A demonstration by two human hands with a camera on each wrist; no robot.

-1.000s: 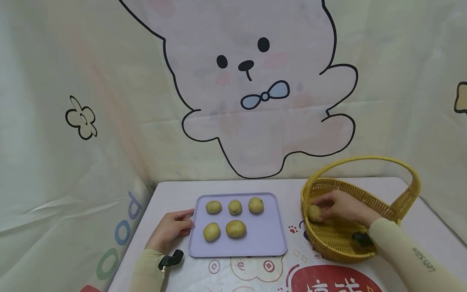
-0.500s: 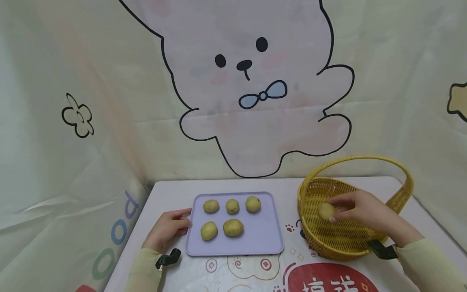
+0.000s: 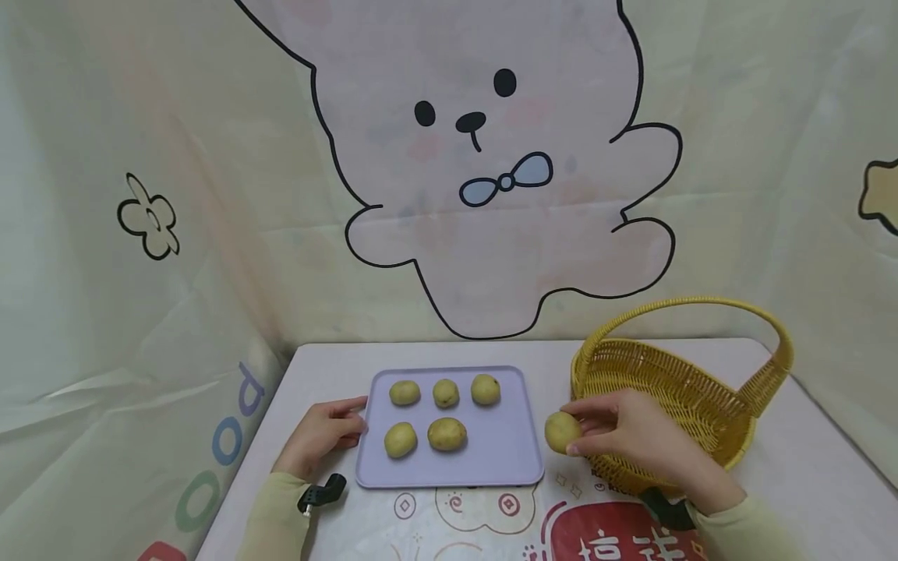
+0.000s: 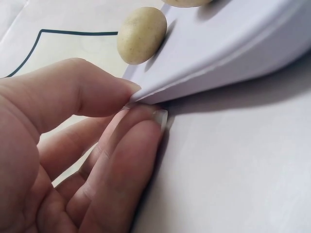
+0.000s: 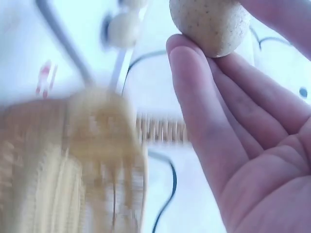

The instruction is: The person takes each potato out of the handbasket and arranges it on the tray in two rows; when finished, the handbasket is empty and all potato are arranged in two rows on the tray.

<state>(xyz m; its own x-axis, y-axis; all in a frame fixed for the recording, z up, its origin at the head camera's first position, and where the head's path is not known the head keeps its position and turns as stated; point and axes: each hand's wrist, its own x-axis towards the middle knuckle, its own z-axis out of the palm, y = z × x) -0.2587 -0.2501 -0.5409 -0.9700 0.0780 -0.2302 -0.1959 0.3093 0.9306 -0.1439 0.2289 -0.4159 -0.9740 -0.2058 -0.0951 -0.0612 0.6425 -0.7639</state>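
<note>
My right hand (image 3: 634,436) pinches a small round potato (image 3: 562,432) between thumb and fingertips, just past the right edge of the lavender tray (image 3: 491,460). The right wrist view shows the same potato (image 5: 211,24) at the fingertips, cut off by the top of the picture. On the tray, potatoes lie in two rows: three behind, such as the back right potato (image 3: 486,389), and two in front, including a larger oval potato (image 3: 447,435). At the tray's left side my left hand (image 3: 323,432) pinches the rim (image 4: 146,94) between thumb and fingers.
A yellow woven basket (image 3: 673,366) with a tall arched handle (image 3: 691,301) stands right of the tray, partly behind my right hand. The table cover (image 3: 421,530) carries printed drawings and a red patch. Behind the table hangs a cloth (image 3: 484,257) printed with a bear.
My right hand has lifted the potato out of the basket and carried it left toward the tray. The left hand has stayed at the tray's rim.
</note>
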